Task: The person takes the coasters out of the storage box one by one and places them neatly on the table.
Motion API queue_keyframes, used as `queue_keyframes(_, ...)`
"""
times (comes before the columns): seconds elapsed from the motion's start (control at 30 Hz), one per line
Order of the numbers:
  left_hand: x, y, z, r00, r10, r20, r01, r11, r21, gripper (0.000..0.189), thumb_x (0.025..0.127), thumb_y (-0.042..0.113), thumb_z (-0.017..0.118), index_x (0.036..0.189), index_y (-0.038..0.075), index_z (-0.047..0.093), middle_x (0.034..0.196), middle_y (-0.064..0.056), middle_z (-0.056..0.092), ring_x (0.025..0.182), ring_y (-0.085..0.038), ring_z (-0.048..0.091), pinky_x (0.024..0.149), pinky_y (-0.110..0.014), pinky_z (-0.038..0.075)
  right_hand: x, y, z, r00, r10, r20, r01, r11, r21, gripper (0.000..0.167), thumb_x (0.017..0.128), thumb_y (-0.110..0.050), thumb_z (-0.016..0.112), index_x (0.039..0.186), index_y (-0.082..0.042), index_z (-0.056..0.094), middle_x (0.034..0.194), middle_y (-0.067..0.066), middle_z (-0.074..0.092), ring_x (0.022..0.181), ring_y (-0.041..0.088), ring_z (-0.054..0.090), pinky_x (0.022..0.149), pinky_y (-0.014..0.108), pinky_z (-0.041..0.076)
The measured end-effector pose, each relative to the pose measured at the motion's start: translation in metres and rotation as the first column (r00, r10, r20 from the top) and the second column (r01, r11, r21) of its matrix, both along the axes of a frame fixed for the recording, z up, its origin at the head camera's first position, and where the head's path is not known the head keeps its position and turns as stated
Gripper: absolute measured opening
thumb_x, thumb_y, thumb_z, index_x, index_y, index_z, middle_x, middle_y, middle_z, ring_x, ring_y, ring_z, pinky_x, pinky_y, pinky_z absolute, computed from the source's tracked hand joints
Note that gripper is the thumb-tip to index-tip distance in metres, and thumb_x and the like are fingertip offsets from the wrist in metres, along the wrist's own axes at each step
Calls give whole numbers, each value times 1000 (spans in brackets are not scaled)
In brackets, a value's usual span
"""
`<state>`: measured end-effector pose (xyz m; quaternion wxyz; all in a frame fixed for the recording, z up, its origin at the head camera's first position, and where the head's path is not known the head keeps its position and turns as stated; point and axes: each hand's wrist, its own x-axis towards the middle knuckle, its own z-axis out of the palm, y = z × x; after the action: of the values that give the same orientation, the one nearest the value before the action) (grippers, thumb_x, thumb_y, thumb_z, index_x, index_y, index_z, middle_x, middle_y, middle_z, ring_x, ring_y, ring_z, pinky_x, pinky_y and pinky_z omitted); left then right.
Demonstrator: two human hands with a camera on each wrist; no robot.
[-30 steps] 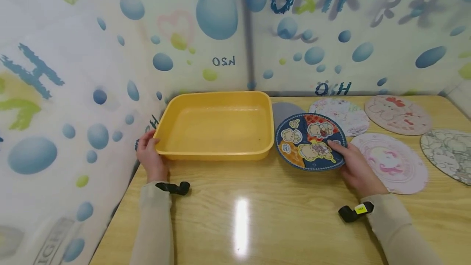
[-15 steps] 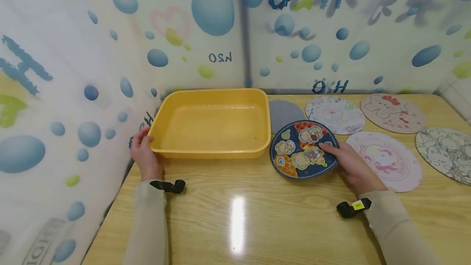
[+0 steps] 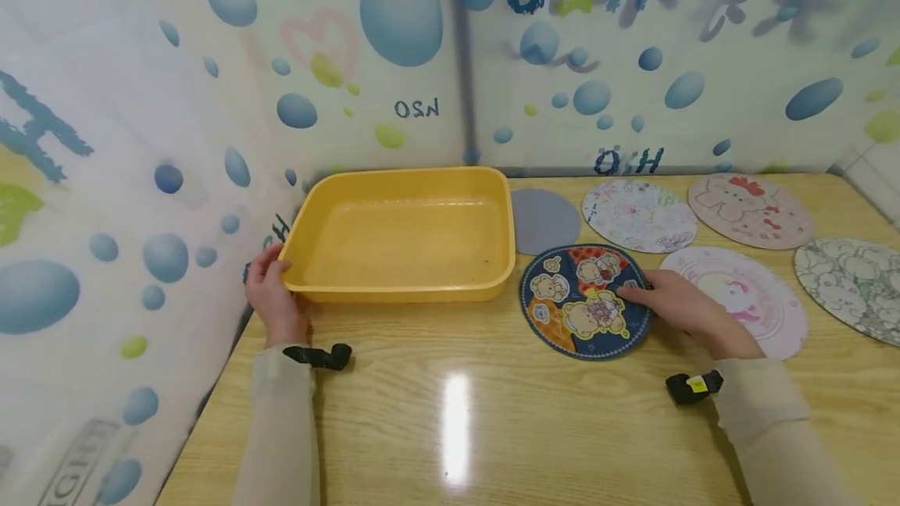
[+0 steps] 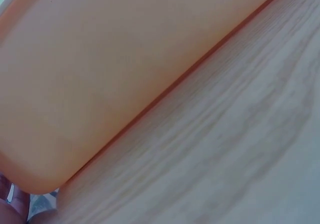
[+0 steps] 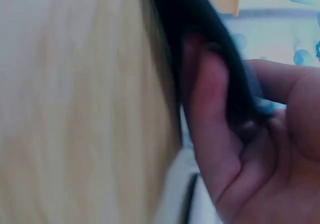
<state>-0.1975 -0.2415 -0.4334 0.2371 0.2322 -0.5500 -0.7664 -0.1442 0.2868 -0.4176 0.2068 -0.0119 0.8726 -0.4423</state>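
Note:
In the head view my right hand (image 3: pixel 692 309) pinches the right edge of a round dark-blue mat (image 3: pixel 598 322) with cartoon bears, thumb on top. In the right wrist view the fingers (image 5: pixel 212 103) curl under the mat, with its edge just above the wood. My left hand (image 3: pixel 276 295) grips the front left corner of a yellow plastic tray (image 3: pixel 401 295), thumb at the rim and fingers on the outer side. The left wrist view shows mostly the tray's side wall (image 4: pixel 115 68); only parts of the fingers (image 4: pixel 20 201) show past its corner.
Other round mats lie flat on the wooden table (image 3: pixel 394 404): a grey mat (image 3: pixel 544 221) beside the tray, a doodle-print mat (image 3: pixel 640 215), a pink mat (image 3: pixel 748 209), a pink-and-white mat (image 3: pixel 738 299) and a grey-green mat (image 3: pixel 854 291). A patterned wall (image 3: pixel 478 69) stands behind and to the left.
The bear mat has come down and nearer to me, and now looks flatter, with more of the grey mat showing. My left hand keeps its place on the tray.

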Motion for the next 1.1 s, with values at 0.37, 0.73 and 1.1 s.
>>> queue_keyframes(0.37, 2, 0, 5, 1000, -11, 16, 11, 1000, 13, 31, 87, 9, 48, 117, 11, 56, 121, 0, 47, 109, -17, 44, 91, -24, 41, 4, 14, 11, 991, -19, 130, 5, 994, 108, 42, 87, -30, 54, 108, 6, 50, 69, 5, 62, 56, 17, 59, 54, 32, 52)
queue_keyframes(0.73, 5, -9, 7, 1000, 9, -8, -8, 999, 34, 30, 86, 7, 48, 114, 9, 58, 120, -1, 49, 108, -17, 46, 90, -24, 42, 1, 7, 12, 993, 21, 115, -53, 957, 285, 41, 85, -36, 55, 96, 4, 54, 67, 4, 58, 51, 14, 57, 51, 29, 49)
queue_keyframes(1.1, 6, -8, 3, 999, -32, -13, 32, 999, 35, 30, 87, 7, 46, 115, 9, 57, 121, -1, 47, 109, -17, 45, 90, -24, 42, 3, 4, 12, 997, -4, 79, -29, 906, 422, 42, 85, -39, 54, 93, 2, 53, 66, 5, 56, 53, 14, 55, 51, 27, 45)
